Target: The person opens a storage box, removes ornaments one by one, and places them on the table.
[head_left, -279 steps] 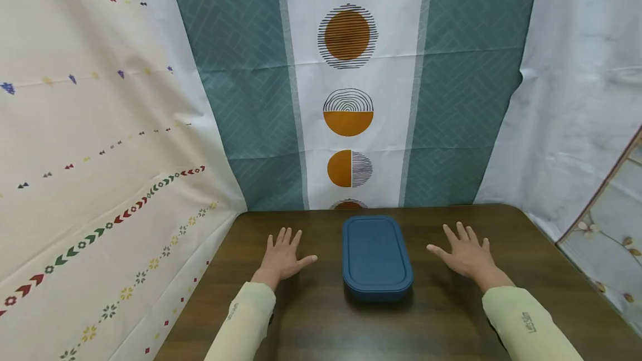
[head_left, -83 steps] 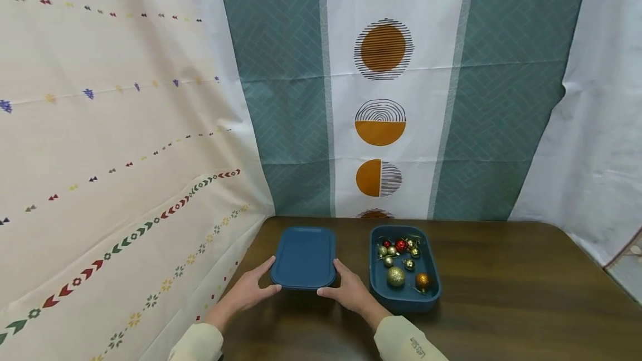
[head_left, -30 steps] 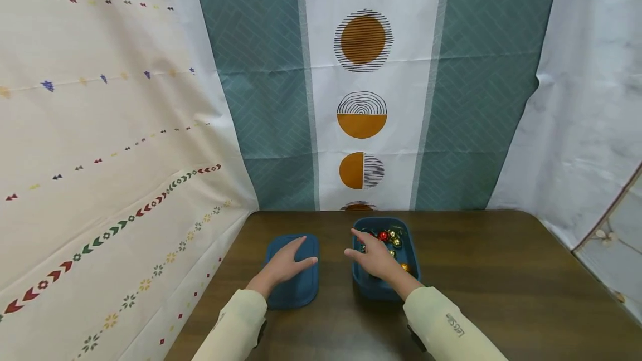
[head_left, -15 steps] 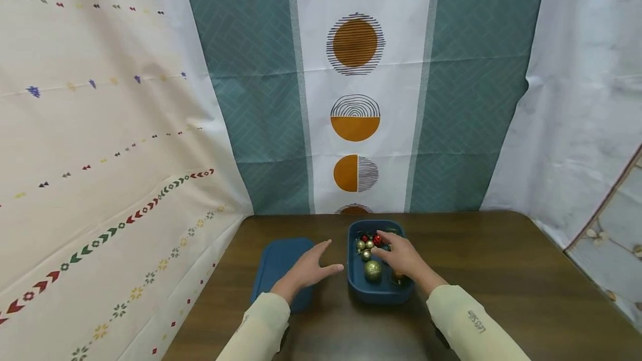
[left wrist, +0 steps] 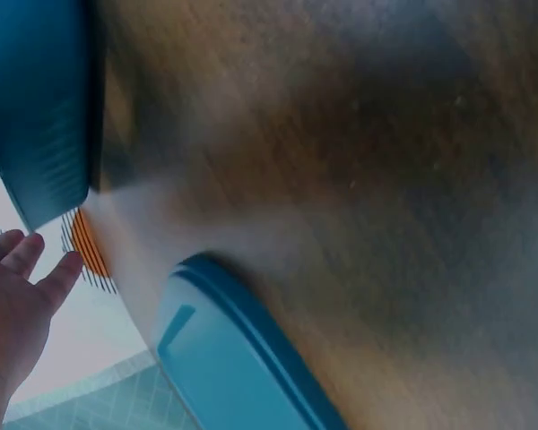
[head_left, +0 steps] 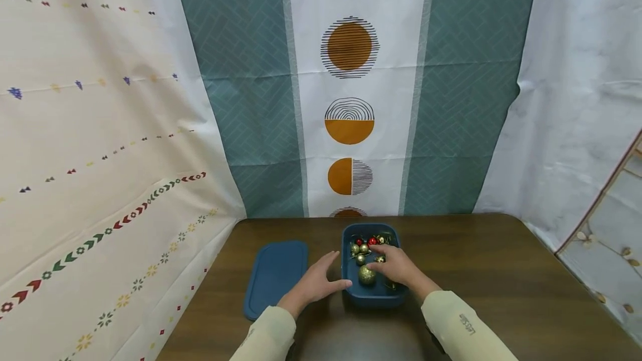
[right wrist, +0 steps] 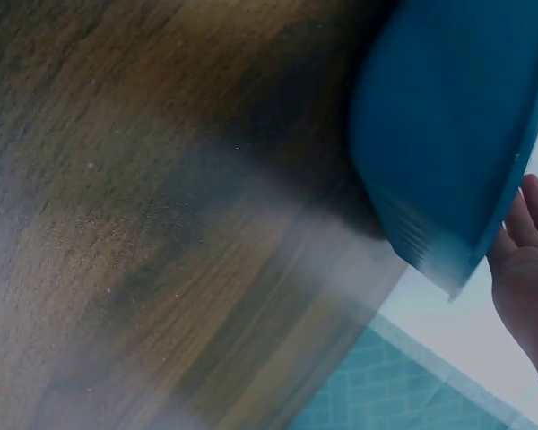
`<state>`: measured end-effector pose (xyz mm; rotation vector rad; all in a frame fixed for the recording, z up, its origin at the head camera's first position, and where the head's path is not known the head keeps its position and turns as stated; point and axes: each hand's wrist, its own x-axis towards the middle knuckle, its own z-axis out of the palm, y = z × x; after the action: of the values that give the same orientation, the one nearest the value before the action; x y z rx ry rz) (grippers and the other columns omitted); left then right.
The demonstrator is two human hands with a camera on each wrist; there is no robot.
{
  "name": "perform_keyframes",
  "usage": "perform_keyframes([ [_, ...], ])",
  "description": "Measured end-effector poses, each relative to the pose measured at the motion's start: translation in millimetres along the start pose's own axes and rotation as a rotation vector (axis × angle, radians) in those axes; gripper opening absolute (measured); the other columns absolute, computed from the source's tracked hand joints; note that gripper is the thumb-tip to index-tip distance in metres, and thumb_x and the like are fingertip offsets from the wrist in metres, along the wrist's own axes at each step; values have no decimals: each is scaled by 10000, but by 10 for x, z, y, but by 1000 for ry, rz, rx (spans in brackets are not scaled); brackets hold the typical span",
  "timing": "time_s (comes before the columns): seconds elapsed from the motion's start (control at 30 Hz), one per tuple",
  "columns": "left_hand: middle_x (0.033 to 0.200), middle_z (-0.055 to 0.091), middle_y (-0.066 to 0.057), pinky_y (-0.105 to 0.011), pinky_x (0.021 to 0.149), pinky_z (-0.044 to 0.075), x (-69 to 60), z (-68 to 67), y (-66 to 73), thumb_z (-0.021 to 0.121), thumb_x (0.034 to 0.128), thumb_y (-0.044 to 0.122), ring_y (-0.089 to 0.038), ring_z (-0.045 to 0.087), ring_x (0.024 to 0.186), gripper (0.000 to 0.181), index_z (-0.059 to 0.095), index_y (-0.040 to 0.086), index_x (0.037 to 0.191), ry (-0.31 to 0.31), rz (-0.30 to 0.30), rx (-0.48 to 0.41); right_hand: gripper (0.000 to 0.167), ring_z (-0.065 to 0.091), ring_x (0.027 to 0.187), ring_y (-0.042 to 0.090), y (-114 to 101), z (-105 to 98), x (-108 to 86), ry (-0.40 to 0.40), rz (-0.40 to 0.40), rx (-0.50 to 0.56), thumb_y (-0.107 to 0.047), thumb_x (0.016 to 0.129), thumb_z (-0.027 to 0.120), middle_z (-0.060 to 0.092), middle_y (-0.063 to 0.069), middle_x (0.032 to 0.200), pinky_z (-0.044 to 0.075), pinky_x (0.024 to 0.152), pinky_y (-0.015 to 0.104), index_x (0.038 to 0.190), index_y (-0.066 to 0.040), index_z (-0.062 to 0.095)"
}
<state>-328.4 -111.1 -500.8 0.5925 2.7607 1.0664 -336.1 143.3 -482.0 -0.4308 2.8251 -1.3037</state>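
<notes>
A blue box (head_left: pixel 373 298) without its lid stands near the middle of the table and holds several small Christmas baubles. Among them are a large gold glitter bauble (head_left: pixel 366 276), a red bauble (head_left: pixel 372 241) and smaller gold baubles (head_left: pixel 360 259). My right hand (head_left: pixel 399 267) hovers over the box's right side, thumb and fingers apart, hiding some contents. My left hand (head_left: pixel 316 283) is just left of the box, fingers spread, its thumb close to the box wall. Left of that hand lies the flat blue lid (head_left: pixel 277 274). In the right wrist view the hand (right wrist: pixel 527 278) shows beyond the box's rim.
The dark wooden table (head_left: pixel 466 272) extends to the right of the box. A patterned cloth (head_left: pixel 266 127) hangs behind it, a cream embroidered cloth (head_left: pixel 100 194) on the left and a white cloth (head_left: pixel 562 127) on the right.
The box was closed at first; its lid was lifted off and laid down on the left. Both hands have since left the lid, the left one shifting right toward the box.
</notes>
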Motion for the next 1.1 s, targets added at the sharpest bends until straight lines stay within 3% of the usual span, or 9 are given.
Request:
perform_keyframes([
  [0.4, 1606, 285, -88, -629, 1059, 336, -29, 82, 2, 717, 839, 582, -351, 340, 1424, 938, 327, 124, 1558, -11, 31, -1, 535, 566, 1218, 371, 60, 75, 55, -30, 2, -30, -200, 823, 821, 646, 158, 1268, 424, 1002, 581, 1297, -25, 645],
  [0.8, 1598, 307, -79, -600, 1057, 359, -55, 169, -5, 727, 851, 542, -344, 361, 1414, 915, 354, 69, 1539, -28, 37, 21, 559, 600, 1156, 382, 94, 154, 73, -105, -79, -134, -187, 792, 845, 661, 183, 1223, 459, 966, 558, 1265, 32, 642],
  [1.1, 1600, 301, -80, -581, 1053, 375, -45, 181, -11, 721, 863, 532, -334, 391, 1398, 908, 339, 71, 1546, -21, 42, -3, 540, 592, 1159, 371, 78, 166, 113, -128, -65, -172, -155, 771, 861, 667, 163, 1204, 447, 985, 554, 1248, 5, 665],
])
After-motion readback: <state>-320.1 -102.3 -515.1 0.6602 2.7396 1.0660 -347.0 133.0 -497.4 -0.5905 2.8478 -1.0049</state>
